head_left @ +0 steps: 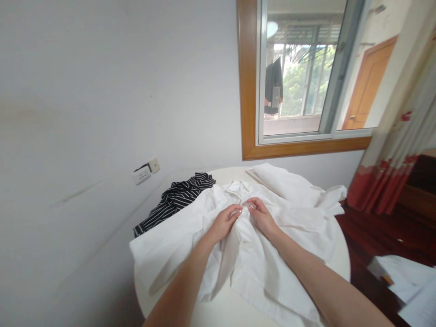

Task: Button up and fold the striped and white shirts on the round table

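Observation:
A white shirt point(262, 263) lies spread over a round white table point(342, 254), its collar toward the wall and its sleeves out to both sides. Both of my hands meet at the front opening, a little below the collar. My left hand point(226, 220) pinches the fabric edge between thumb and fingers. Close beside it, my right hand point(260, 215) is closed on the opposite edge. The fingertips nearly touch, and any button between them is too small to make out.
Black-and-white striped fabric point(180, 195) lies at the table's left back edge. Folded white cloth point(286, 179) rests at the back right. Beyond stand a wall with a socket point(142, 174), a wood-framed window point(248, 91) and a curtain point(384, 168). White papers point(408, 277) are at lower right.

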Demonstrator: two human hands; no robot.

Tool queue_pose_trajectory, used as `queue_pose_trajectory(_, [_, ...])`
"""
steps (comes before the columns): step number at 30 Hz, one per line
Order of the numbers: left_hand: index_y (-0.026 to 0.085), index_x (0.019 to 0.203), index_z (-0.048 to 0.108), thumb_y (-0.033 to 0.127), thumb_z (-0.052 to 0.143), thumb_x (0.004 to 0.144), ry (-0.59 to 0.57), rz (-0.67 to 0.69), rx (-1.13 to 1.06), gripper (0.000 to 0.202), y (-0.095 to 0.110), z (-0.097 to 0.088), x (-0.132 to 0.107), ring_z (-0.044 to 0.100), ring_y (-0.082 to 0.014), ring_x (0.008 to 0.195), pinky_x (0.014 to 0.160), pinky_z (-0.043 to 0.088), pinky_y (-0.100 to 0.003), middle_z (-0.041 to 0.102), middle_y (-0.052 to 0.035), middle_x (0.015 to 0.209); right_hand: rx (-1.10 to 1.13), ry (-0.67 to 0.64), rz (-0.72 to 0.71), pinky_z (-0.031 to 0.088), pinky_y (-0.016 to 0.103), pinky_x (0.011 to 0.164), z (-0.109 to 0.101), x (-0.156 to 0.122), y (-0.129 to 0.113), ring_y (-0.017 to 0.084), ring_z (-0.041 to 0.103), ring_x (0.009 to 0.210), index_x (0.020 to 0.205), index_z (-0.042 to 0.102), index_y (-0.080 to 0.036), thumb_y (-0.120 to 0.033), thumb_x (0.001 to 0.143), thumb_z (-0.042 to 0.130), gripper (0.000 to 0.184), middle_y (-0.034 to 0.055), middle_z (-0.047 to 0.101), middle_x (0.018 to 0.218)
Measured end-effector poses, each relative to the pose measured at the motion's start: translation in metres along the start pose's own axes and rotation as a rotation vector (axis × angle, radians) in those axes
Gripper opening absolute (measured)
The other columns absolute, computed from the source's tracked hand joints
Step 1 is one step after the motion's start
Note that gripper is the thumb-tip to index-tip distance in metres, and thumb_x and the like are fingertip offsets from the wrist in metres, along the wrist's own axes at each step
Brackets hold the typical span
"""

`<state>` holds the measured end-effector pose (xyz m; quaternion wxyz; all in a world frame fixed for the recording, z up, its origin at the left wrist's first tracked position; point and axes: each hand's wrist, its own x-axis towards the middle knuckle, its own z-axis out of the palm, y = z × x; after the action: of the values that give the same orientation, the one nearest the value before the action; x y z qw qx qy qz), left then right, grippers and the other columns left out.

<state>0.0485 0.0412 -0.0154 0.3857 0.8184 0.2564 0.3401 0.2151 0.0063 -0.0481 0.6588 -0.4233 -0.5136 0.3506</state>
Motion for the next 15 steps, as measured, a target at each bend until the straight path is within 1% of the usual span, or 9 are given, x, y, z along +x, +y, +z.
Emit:
queue_pose_trajectory(3, [0.018, 0.105, 0.06, 0.034, 0.047, 0.087, -0.017, 0.016, 0.04, 0.027, -0.003, -0.001, 0.001, 0.055, -0.0194, 0.107, 0.099, 0.039, -0.031, 0.063, -0.0059, 0.111, 0.065, 0.014, 0.064, 0.038, 0.025, 0.065, 0.001, -0.002, -0.005, 0.014, 0.046, 0.067, 0.096, 0.051, -0.022, -0.036, 0.071, 0.056, 0.029, -0.0031, 0.048, 0.072])
queue_pose_trajectory(6, [0.019, 0.109, 0.059, 0.032, 0.046, 0.087, -0.033, 0.029, 0.096, 0.029, -0.002, -0.002, 0.0, 0.055, -0.0186, 0.109, 0.099, 0.039, -0.031, 0.062, -0.0057, 0.114, 0.074, 0.049, 0.113, 0.038, 0.025, 0.064, 0.002, -0.003, -0.009, 0.015, 0.046, 0.066, 0.095, 0.05, -0.022, -0.036, 0.069, 0.056, 0.031, -0.0029, 0.048, 0.07])
queue_pose_trajectory(9, [0.02, 0.111, 0.06, 0.031, 0.045, 0.087, -0.018, 0.026, 0.126, 0.03, 0.006, 0.001, -0.002, 0.058, -0.0184, 0.103, 0.094, 0.043, -0.03, 0.064, -0.0049, 0.113, 0.098, 0.07, 0.149, 0.039, 0.026, 0.062, 0.003, -0.003, -0.009, 0.015, 0.047, 0.065, 0.094, 0.049, -0.022, -0.036, 0.067, 0.056, 0.031, -0.0028, 0.049, 0.069])
queue_pose_trajectory(12, [0.02, 0.11, 0.061, 0.029, 0.046, 0.085, 0.025, -0.018, 0.145, 0.031, 0.015, 0.006, -0.004, 0.061, -0.0181, 0.093, 0.087, 0.045, -0.029, 0.067, -0.0029, 0.105, 0.128, 0.075, 0.178, 0.04, 0.026, 0.062, 0.002, -0.002, -0.006, 0.015, 0.049, 0.064, 0.094, 0.049, -0.021, -0.036, 0.066, 0.057, 0.033, -0.0028, 0.051, 0.069])
queue_pose_trajectory(15, [0.018, 0.109, 0.062, 0.026, 0.049, 0.081, 0.051, -0.025, 0.176, 0.032, 0.02, 0.009, -0.005, 0.061, -0.0192, 0.094, 0.087, 0.045, -0.03, 0.067, -0.0038, 0.104, 0.142, 0.055, 0.2, 0.04, 0.027, 0.064, 0.001, -0.001, -0.002, 0.016, 0.052, 0.066, 0.093, 0.049, -0.021, -0.037, 0.065, 0.058, 0.034, -0.0023, 0.054, 0.07])
